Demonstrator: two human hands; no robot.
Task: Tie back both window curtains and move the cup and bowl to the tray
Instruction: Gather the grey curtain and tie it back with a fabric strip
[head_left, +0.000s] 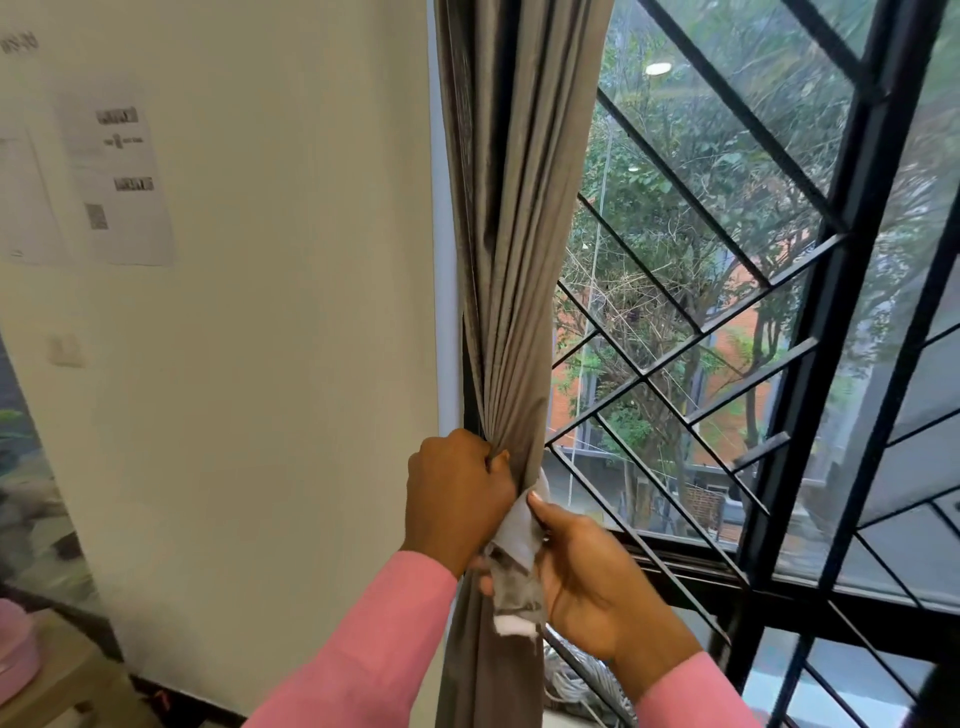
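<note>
A grey-brown curtain (511, 249) hangs at the left side of the window, gathered into a tight bunch at hand height. My left hand (454, 493) grips the bunched folds from the left. My right hand (582, 577) holds a pale grey tie-back strap (519, 540) against the curtain's right side, its thumb pressing the strap's upper end. The strap's lower end, with a white patch (514, 626), hangs loose in front of the curtain. No cup, bowl or tray can be seen.
A black window frame with diagonal bars (727, 322) fills the right side. A cream wall (270, 312) with paper notices (117, 182) is on the left. A pink object (15, 644) sits on a wooden surface at the lower left. Coiled cord (582, 680) lies on the sill.
</note>
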